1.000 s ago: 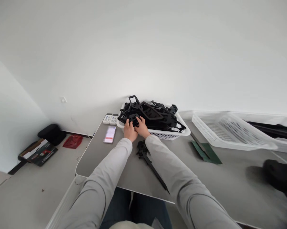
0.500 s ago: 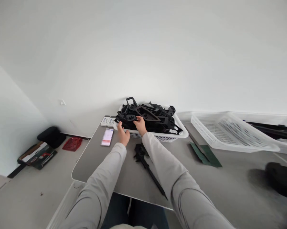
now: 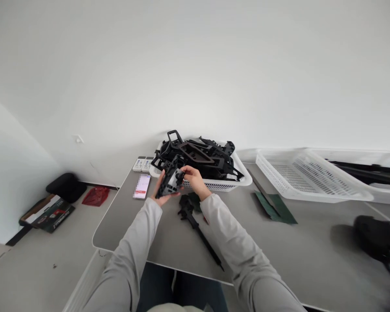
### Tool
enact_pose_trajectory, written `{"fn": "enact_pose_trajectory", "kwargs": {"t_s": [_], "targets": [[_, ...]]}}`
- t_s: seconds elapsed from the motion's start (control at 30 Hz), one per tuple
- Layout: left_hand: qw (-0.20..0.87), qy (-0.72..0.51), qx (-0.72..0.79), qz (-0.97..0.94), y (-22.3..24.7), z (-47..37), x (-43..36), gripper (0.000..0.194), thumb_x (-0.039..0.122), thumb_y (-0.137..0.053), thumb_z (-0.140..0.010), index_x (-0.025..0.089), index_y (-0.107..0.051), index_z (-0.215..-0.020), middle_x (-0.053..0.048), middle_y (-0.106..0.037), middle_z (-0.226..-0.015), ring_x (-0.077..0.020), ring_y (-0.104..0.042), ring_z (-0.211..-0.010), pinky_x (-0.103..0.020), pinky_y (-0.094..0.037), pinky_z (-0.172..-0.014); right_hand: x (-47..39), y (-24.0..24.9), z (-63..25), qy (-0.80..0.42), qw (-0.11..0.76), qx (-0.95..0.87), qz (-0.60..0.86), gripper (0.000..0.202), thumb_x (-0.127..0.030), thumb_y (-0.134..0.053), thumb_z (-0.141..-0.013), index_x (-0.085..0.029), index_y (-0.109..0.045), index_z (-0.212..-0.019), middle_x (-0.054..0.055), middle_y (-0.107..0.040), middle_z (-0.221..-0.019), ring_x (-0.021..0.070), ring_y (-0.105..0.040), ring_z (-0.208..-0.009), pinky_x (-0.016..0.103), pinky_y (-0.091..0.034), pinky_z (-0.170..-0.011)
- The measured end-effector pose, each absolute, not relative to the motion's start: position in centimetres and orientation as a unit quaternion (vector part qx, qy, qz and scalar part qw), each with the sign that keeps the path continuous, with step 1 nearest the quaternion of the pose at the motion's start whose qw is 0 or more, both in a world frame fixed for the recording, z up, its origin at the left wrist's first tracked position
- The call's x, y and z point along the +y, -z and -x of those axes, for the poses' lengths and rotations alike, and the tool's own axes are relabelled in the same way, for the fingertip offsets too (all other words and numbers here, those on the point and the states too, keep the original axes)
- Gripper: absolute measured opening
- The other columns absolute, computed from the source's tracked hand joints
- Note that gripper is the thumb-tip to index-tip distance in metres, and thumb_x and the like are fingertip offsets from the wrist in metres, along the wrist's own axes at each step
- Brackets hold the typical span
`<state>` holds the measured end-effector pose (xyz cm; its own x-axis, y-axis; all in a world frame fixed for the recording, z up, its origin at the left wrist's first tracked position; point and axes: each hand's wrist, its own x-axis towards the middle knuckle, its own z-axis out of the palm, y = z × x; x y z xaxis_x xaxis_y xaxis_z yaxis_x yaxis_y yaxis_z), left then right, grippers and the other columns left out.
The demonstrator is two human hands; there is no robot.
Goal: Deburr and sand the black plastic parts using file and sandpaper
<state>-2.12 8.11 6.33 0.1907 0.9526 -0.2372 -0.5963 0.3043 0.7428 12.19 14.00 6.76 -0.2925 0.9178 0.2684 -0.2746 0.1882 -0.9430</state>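
Note:
A black plastic part [image 3: 170, 178] is held up between my two hands at the front left of a white basket [image 3: 229, 185]. My left hand [image 3: 159, 194] is wrapped round its left and lower side. With bent fingers my right hand [image 3: 194, 178] grips its right edge. Black plastic pieces [image 3: 198, 154] are heaped in the basket behind. Below my hands a long black part [image 3: 201, 232] lies slantwise on the grey table [image 3: 182, 247].
Left of the basket are a phone [image 3: 141, 186] and small white boxes [image 3: 143, 164]. To the right lie green sheets [image 3: 279, 209], white baskets [image 3: 292, 175] and a black object [image 3: 376, 238] near the table's right side.
The black part has come up out of the basket towards me, tilted upright. My left hand, open before, has closed on it, and my right hand has moved back with it.

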Motion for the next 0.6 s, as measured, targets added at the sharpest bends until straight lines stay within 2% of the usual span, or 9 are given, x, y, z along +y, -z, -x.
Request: {"fn": "enact_pose_trajectory", "kwargs": {"t_s": [0.1,0.17,0.23,0.3,0.37,0.43,0.47,0.53,0.6], "targets": [[0.743,-0.489,0.358,-0.284,-4.5,2.4,6.0,0.051,0.048,-0.033,-0.090,0.009,-0.060,-0.109,-0.015,-0.069,-0.093,-0.0207,-0.065,-0.070,-0.026,-0.044,-0.048,11.0,-5.7,-13.0,-0.486,0.536,-0.614,0.314,0.019,-0.015,-0.046,-0.055,-0.021,-0.057,-0.069,-0.002,-0.056,-0.071,0.0152,-0.052,-0.070,0.028,-0.047,-0.066],[0.690,-0.496,0.422,-0.317,-3.1,2.2,4.8,0.033,0.035,-0.043,-0.086,0.011,-0.064,-0.094,-0.011,-0.069,-0.076,-0.0174,-0.061,-0.057,-0.023,-0.039,-0.043,9.1,-4.9,-13.5,-0.452,0.541,-0.631,0.325,0.019,-0.016,-0.049,-0.059,-0.022,-0.060,-0.074,0.002,-0.060,-0.087,0.0184,-0.055,-0.087,0.033,-0.047,-0.081],[0.665,-0.507,0.444,-0.323,-2.0,1.7,3.8,0.019,0.028,-0.057,-0.078,0.013,-0.064,-0.088,-0.006,-0.064,-0.063,-0.0157,-0.056,-0.051,-0.024,-0.039,-0.044,7.0,-3.8,-13.7,-0.474,0.542,-0.605,0.340,0.021,-0.022,-0.051,-0.068,-0.023,-0.064,-0.084,0.005,-0.059,-0.105,0.0203,-0.056,-0.098,0.036,-0.047,-0.087],[0.569,-0.575,0.482,-0.336,-1.3,0.9,2.8,0.028,0.017,-0.069,-0.064,0.019,-0.061,-0.091,-0.002,-0.065,-0.072,-0.0154,-0.059,-0.062,-0.025,-0.045,-0.056,4.9,-2.5,-13.7,-0.527,0.544,-0.534,0.376,0.033,-0.033,-0.045,-0.081,-0.025,-0.058,-0.110,0.007,-0.057,-0.117,0.0203,-0.059,-0.098,0.037,-0.050,-0.085],[0.451,-0.627,0.524,-0.360,-0.9,-0.1,1.9,0.033,0.014,-0.073,-0.058,0.021,-0.061,-0.088,-0.001,-0.065,-0.080,-0.0167,-0.060,-0.076,-0.026,-0.046,-0.068,2.9,-1.2,-13.4,-0.548,0.520,-0.532,0.382,0.047,-0.039,-0.045,-0.085,-0.026,-0.045,-0.130,0.008,-0.050,-0.133,0.0212,-0.055,-0.111,0.038,-0.049,-0.090],[0.407,-0.638,0.537,-0.372,-0.6,-0.8,1.0,0.030,0.016,-0.074,-0.059,0.022,-0.061,-0.086,-0.001,-0.063,-0.082,-0.0166,-0.060,-0.080,-0.027,-0.046,-0.073,1.5,-0.2,-13.2,-0.521,0.499,-0.571,0.392,0.066,-0.039,-0.055,-0.079,-0.025,-0.033,-0.139,0.008,-0.044,-0.140,0.0221,-0.048,-0.122,0.040,-0.043,-0.099],[0.414,-0.639,0.534,-0.368,-0.5,-1.0,0.6,0.029,0.019,-0.074,-0.060,0.021,-0.062,-0.086,-0.001,-0.063,-0.083,-0.0161,-0.060,-0.079,-0.027,-0.045,-0.073,1.0,0.3,-13.1,-0.498,0.499,-0.576,0.413,0.068,-0.038,-0.057,-0.078,-0.023,-0.032,-0.140,0.009,-0.043,-0.141,0.0226,-0.044,-0.126,0.041,-0.040,-0.102],[0.468,-0.631,0.513,-0.346,-0.1,-0.9,0.0,0.027,0.029,-0.073,-0.064,0.020,-0.062,-0.087,-0.001,-0.063,-0.081,-0.0148,-0.059,-0.073,-0.025,-0.045,-0.067,0.6,0.8,-13.2,-0.471,0.500,-0.569,0.453,0.062,-0.035,-0.054,-0.077,-0.020,-0.039,-0.135,0.010,-0.048,-0.136,0.0231,-0.044,-0.126,0.042,-0.036,-0.105],[0.556,-0.608,0.475,-0.308,0.2,-0.4,-0.3,0.031,0.045,-0.067,-0.071,0.018,-0.063,-0.087,-0.002,-0.063,-0.075,-0.0138,-0.058,-0.065,-0.023,-0.043,-0.057,0.6,1.1,-13.6,-0.485,0.495,-0.549,0.468,0.048,-0.034,-0.049,-0.079,-0.019,-0.049,-0.124,0.010,-0.057,-0.126,0.0232,-0.051,-0.119,0.043,-0.038,-0.103]]}}
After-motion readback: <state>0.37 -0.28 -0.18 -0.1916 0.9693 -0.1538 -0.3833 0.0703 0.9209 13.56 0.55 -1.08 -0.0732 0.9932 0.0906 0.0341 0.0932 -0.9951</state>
